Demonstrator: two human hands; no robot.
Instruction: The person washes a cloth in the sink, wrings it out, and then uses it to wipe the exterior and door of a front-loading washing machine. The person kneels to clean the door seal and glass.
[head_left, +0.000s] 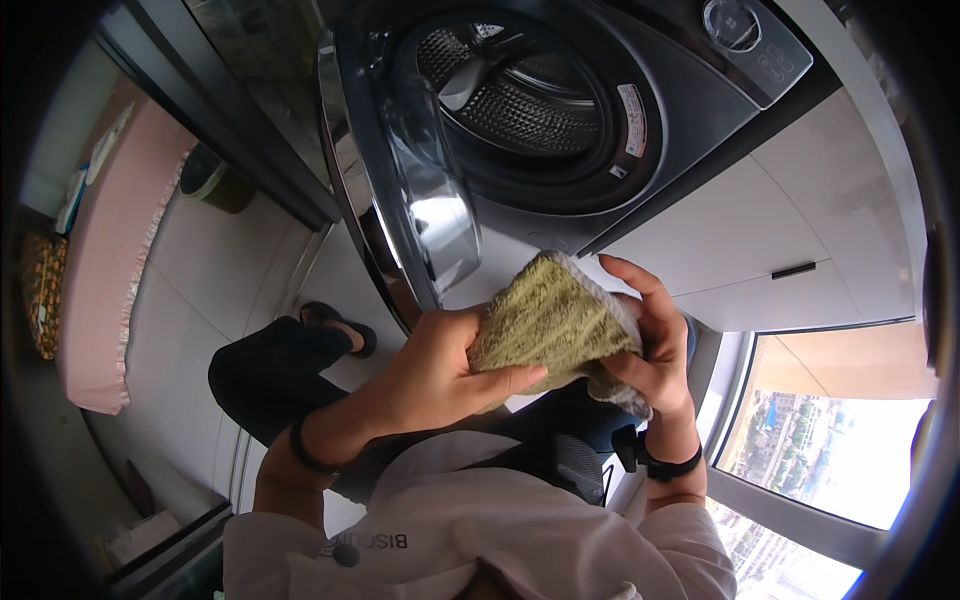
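Note:
A folded olive-green terry cloth with a grey edge (559, 322) is held up between both hands, over my lap and just in front of the washing machine. My left hand (450, 367) grips its left side, the thumb lying across the front. At its right edge my right hand (656, 345) pinches the fabric, the index finger raised apart from it. Behind the cloth stands the front-loading washing machine (697, 142) with its round door (442, 210) swung out to the left. Inside the perforated metal drum (517, 109), the part in view shows no laundry.
White cabinet fronts (750, 217) with a dark handle (793, 271) adjoin the machine on the right, above a window (810, 442). To the left are a sliding door frame (225, 112), a bin (217, 184) and a pink-covered piece of furniture (112, 262). My slippered foot (341, 326) rests beside the washer door.

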